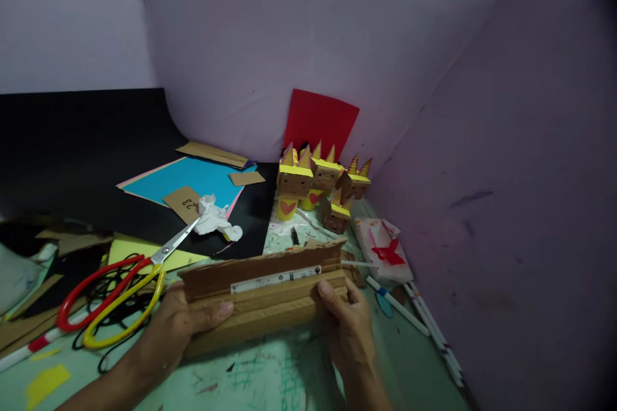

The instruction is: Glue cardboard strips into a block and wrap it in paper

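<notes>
A folded piece of brown cardboard (270,298) with a printed white label (274,279) spans between my two hands, above the table. My left hand (180,324) grips its left end, thumb lying along the near face. At the right end, my right hand (344,314) pinches it with the thumb on top and fingers behind. Its far flap stands up along the back edge. Scissors (159,261) with one red and one yellow handle lie to the left, their blades pointing at a crumpled white tissue (212,217).
Small cardboard figures (295,183) with yellow bands and pointed horns stand at the back, before a red sheet (321,119). Blue paper (193,176) lies on black sheet material (87,154). A white packet (383,247) and markers (398,305) line the right wall.
</notes>
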A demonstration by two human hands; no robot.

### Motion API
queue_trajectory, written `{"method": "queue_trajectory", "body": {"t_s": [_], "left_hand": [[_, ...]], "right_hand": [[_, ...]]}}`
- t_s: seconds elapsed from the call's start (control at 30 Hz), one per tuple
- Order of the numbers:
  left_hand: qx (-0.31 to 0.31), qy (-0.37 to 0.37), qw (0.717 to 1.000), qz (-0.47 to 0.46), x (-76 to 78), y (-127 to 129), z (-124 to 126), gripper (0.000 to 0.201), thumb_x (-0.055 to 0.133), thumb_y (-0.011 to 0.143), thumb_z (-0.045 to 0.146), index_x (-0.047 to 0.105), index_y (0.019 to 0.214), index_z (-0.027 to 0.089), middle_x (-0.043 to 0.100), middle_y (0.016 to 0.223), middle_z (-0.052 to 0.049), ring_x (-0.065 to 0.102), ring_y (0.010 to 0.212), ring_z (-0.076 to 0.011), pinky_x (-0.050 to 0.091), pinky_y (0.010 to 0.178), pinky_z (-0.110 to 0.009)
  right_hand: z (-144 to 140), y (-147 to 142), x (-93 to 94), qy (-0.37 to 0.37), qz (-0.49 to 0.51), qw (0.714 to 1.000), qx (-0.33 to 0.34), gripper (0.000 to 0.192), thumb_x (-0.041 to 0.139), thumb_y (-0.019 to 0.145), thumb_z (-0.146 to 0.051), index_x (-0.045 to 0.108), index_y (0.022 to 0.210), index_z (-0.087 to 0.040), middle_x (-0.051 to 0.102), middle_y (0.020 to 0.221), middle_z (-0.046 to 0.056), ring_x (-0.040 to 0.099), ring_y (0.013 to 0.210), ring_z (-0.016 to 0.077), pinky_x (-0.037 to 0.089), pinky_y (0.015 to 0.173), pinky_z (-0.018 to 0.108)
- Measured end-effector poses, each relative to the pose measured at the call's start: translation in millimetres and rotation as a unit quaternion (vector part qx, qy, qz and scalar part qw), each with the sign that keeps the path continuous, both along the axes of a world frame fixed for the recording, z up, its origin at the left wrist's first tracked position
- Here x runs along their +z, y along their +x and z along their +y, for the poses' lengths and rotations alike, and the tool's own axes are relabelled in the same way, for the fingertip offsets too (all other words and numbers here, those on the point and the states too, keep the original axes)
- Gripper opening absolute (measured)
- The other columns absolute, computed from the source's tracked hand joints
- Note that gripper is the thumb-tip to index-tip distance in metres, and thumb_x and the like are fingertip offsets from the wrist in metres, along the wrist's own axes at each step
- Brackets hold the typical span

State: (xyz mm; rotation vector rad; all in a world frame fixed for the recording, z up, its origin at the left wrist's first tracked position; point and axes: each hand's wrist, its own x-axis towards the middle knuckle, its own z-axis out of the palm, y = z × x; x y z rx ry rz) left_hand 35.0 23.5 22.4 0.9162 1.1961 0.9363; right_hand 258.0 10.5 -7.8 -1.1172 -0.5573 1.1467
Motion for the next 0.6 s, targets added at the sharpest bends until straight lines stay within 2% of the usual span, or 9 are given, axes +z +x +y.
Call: {"method": "queue_trajectory", "body": {"t_s": [0.1, 0.23, 0.37, 0.6], "left_hand": [[0.004, -0.016, 1.0, 0.003, 2.5, -4, 3, 0.058, 0.083, 0.052, 0.042, 0.071, 0.104, 0.019, 0.077, 0.089, -0.01, 0.071, 0.072, -0.0329, 0.057, 0.057, -0.035], [-0.014, -0.033, 0.999, -0.035, -1.5, -11, 7, 0.055, 0.085, 0.049, 0.036, 0.071, 0.099, 0.019, 0.076, 0.091, -0.01, 0.071, 0.08, -0.0341, 0.058, 0.066, -0.038], [0.004, -0.029, 0.998, -0.048, -6.2, -12, 9, 0.049, 0.086, 0.045, 0.03, 0.071, 0.091, 0.017, 0.076, 0.087, -0.01, 0.068, 0.094, -0.0366, 0.058, 0.072, -0.038], [0.015, -0.033, 0.999, -0.024, -8.8, -13, 9, 0.04, 0.088, 0.044, 0.028, 0.073, 0.079, 0.017, 0.076, 0.076, -0.008, 0.07, 0.073, -0.0311, 0.057, 0.066, -0.036]], "right_hand": [[-1, 5, 4.2, -0.016, -0.021, 0.999, 0.046, 0.039, 0.089, 0.045, -0.033, 0.074, 0.073, -0.012, 0.074, 0.066, 0.007, 0.066, 0.059, 0.0207, 0.052, 0.053, 0.027], [-5, -1, 9.6, -0.013, -0.036, 0.996, 0.077, 0.041, 0.087, 0.048, -0.036, 0.075, 0.081, -0.015, 0.075, 0.072, 0.007, 0.068, 0.064, 0.022, 0.053, 0.059, 0.03], [-7, -10, 8.6, -0.022, -0.041, 0.994, 0.098, 0.044, 0.086, 0.05, -0.039, 0.075, 0.084, -0.014, 0.076, 0.076, 0.009, 0.07, 0.068, 0.0253, 0.054, 0.063, 0.033], [-10, -14, -0.1, -0.045, -0.066, 0.993, 0.087, 0.038, 0.085, 0.052, -0.039, 0.075, 0.078, -0.013, 0.074, 0.07, 0.009, 0.068, 0.063, 0.025, 0.053, 0.059, 0.032]]}}
